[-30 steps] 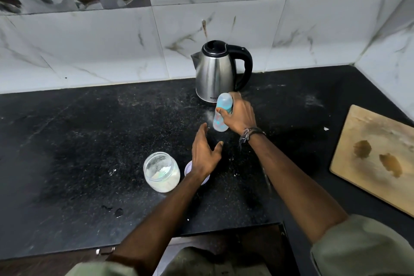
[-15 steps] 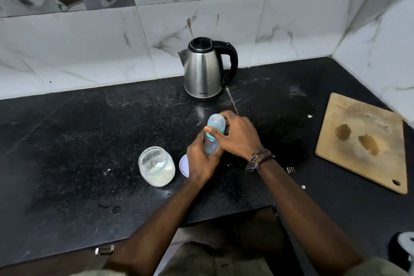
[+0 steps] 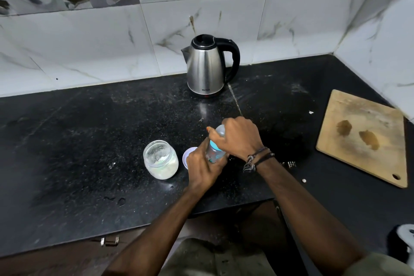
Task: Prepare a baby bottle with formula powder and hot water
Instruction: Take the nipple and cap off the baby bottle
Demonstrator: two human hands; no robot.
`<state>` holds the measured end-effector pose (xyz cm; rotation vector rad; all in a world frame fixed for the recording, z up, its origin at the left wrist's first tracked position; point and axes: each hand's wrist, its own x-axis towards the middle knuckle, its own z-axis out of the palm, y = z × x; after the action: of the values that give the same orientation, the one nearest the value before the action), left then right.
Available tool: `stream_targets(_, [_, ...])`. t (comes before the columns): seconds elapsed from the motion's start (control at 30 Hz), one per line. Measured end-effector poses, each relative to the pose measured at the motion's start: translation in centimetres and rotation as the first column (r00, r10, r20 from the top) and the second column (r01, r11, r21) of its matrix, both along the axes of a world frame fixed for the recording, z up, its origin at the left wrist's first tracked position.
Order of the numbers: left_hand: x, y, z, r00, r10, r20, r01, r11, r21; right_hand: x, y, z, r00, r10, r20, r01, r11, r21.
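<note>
The baby bottle [image 3: 215, 151] stands near the middle of the frame, just above the black desk [image 3: 89, 141], its long axis close to upright with the capped top leaning slightly toward the upper right. Both hands are on it, one at each end of that axis: the left hand [image 3: 202, 167] wraps its fingers around the lower body from the lower left, and the right hand [image 3: 238, 136] comes over from the right with its fingers curled around the cap. This looks like a grip for twisting the top off, the lower hand bracing while the upper one turns. The open powder jar [image 3: 160, 159] sits just left of the hands, a small lid [image 3: 187, 156] between them; the kettle [image 3: 207, 66] stands well apart, toward the top.
</note>
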<state>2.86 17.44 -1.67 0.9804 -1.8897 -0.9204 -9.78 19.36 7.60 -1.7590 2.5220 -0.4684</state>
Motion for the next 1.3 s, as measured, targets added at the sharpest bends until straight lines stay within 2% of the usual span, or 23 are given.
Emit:
stream_targets(0.07, [0.8, -0.4, -0.6, 0.999, -0.038, 0.005, 0.038, 0.999, 0.039, -0.6, 0.2, -0.3, 0.991, 0.135, 0.014, -0.135, 0.991, 0.008])
stream_targets(0.17, [1.9, -0.9, -1.9, 0.999, -0.039, -0.004, 0.039, 0.997, 0.072, -1.6, 0.6, -0.6, 0.951, 0.248, 0.183, -0.256, 0.967, 0.020])
stream_targets(0.3, [2.2, -1.0, -2.4, 1.000, -0.002, -0.027, 0.006, 0.991, 0.135, -2.5, 0.7, -0.8, 0.848, 0.368, 0.381, -0.351, 0.929, -0.116])
stream_targets(0.43, [2.3, -1.1, -2.6, 0.996, 0.047, -0.079, -0.032, 0.983, 0.183, -3.1, 0.6, -0.6, 0.804, 0.314, 0.504, -0.232, 0.948, -0.220])
stream_targets(0.53, [1.8, -0.8, -2.2, 0.995, 0.041, -0.096, -0.023, 0.982, 0.187, -4.1, 0.5, -0.5, 0.773, 0.295, 0.562, -0.195, 0.953, -0.231])
stream_targets(0.63, [1.5, -0.7, -2.0, 0.991, 0.032, -0.128, -0.006, 0.980, 0.201, -4.5, 0.6, -0.3, 0.711, 0.302, 0.635, -0.184, 0.952, -0.247])
stream_targets(0.77, [1.2, -0.3, -1.6, 0.990, 0.011, -0.141, 0.020, 0.976, 0.215, -5.5, 0.4, -0.5, 0.630, 0.293, 0.719, -0.076, 0.945, -0.319])
stream_targets(0.83, [1.2, -0.3, -1.7, 0.989, 0.016, -0.147, 0.015, 0.978, 0.210, -6.7, -0.1, -1.3, 0.660, 0.255, 0.707, -0.030, 0.949, -0.315])
stream_targets(1.0, [1.2, -0.3, -1.9, 0.988, 0.049, -0.146, -0.017, 0.978, 0.208, -8.8, -1.5, -5.4, 0.888, 0.034, 0.459, 0.024, 0.992, -0.120])
stream_targets(1.13, [0.6, -0.2, -1.8, 0.987, 0.058, -0.150, -0.025, 0.977, 0.211, -8.9, -2.1, -7.8, 0.934, -0.059, 0.353, 0.066, 0.998, -0.009])
stream_targets(1.3, [0.2, -0.3, -2.2, 0.989, 0.088, -0.122, -0.055, 0.967, 0.248, -7.9, -2.0, -9.8, 0.961, -0.053, 0.272, 0.032, 0.996, 0.081])
